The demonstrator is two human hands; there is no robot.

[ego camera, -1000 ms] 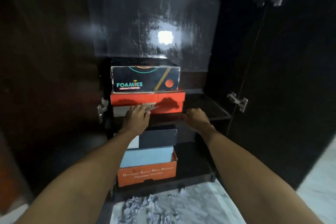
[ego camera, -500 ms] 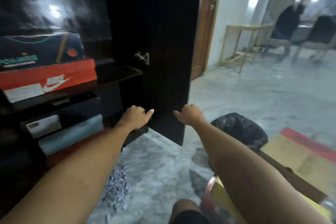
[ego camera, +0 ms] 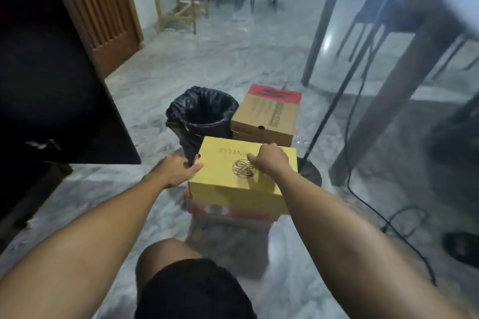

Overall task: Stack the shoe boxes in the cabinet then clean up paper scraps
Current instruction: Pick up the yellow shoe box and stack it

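Observation:
A yellow shoe box (ego camera: 233, 184) with a round emblem on its lid lies on top of a red shoe box (ego camera: 228, 211) on the marble floor in front of me. My left hand (ego camera: 178, 171) is at the yellow box's left side, thumb on the lid corner, fingers down the side. My right hand (ego camera: 269, 160) is curled over the far right part of the lid; its fingertips are hidden. A brown shoe box with a red end (ego camera: 264, 116) lies just behind. The dark cabinet (ego camera: 51, 85) is at the left; its shelves are out of view.
A bin lined with a black bag (ego camera: 202, 111) stands left of the brown box. A dark table leg (ego camera: 388, 96), a thin stand with a round base (ego camera: 311, 176) and cables (ego camera: 375, 215) are at the right. My knee (ego camera: 166, 256) is below the boxes.
I have turned right, away from the cabinet shelves, toward the boxes on the floor. Both hands have dropped from the shelf area onto the yellow shoe box.

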